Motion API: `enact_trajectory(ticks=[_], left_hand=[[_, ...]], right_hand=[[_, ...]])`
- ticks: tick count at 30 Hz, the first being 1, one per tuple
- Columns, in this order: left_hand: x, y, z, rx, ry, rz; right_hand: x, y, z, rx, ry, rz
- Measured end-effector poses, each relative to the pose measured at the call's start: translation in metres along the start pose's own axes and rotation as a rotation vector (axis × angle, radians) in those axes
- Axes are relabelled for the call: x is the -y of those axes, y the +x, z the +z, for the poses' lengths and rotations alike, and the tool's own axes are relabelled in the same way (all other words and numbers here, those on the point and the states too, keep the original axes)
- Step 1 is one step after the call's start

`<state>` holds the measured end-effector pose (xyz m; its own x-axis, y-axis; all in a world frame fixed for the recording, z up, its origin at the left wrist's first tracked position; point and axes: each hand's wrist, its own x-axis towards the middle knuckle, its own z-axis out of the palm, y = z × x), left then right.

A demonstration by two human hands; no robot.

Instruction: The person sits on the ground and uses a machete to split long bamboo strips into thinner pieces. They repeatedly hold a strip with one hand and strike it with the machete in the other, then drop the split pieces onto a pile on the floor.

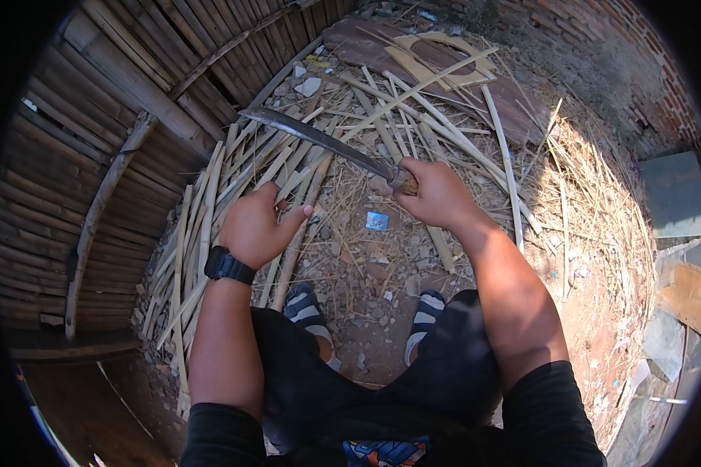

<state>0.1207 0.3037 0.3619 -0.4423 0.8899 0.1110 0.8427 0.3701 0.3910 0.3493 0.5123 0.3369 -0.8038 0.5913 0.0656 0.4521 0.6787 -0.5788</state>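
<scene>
Between and just beyond the two bare hands, a long machete with a dark, worn steel blade and a short brown handle [319,139] slants over the littered ground. The right hand [436,192] is closed around its handle, and the blade runs away to the left, past the far side of the other hand, its tip near the wall. The left hand [255,227] is held low with the thumb spread well away from the bent fingers; nothing shows in that gap, and the undersides of the fingers are hidden. A black wristwatch with a broad strap [230,266] sits on the left wrist.

Beneath and around the left hand, and beyond both hands, lie long, pale split-bamboo strips [207,204], many crossing one another. Between the hands, slightly nearer the body, a small blue-and-white packet [377,222] rests on the dirt. Nearer still are two dark sandals with pale stripes [307,307], set apart. Farther beyond the hands, a pale flat board with a large round cutout [409,64] rests on a reddish-brown sheet [514,105]. To the left of the left hand stands a wall of brown bamboo slats [105,117]; far to the right of the right hand is a grey-green flat panel [672,194].
</scene>
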Motion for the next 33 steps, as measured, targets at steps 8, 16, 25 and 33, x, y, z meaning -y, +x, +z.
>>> enact_trajectory(ticks=[8,16,25,33], left_hand=[[0.007,0.002,0.015,-0.008,-0.004,0.108],[-0.001,-0.001,0.013,0.199,-0.157,0.052],[0.006,0.001,0.023,0.288,-0.266,-0.022],[0.013,-0.004,0.011,0.354,-0.229,-0.017]], right_hand=[[-0.017,0.010,0.017,0.038,0.103,-0.062],[0.008,0.003,0.017,0.189,0.002,-0.100],[-0.018,0.007,0.028,0.043,0.016,-0.105],[-0.042,0.009,0.011,0.009,0.240,0.190]])
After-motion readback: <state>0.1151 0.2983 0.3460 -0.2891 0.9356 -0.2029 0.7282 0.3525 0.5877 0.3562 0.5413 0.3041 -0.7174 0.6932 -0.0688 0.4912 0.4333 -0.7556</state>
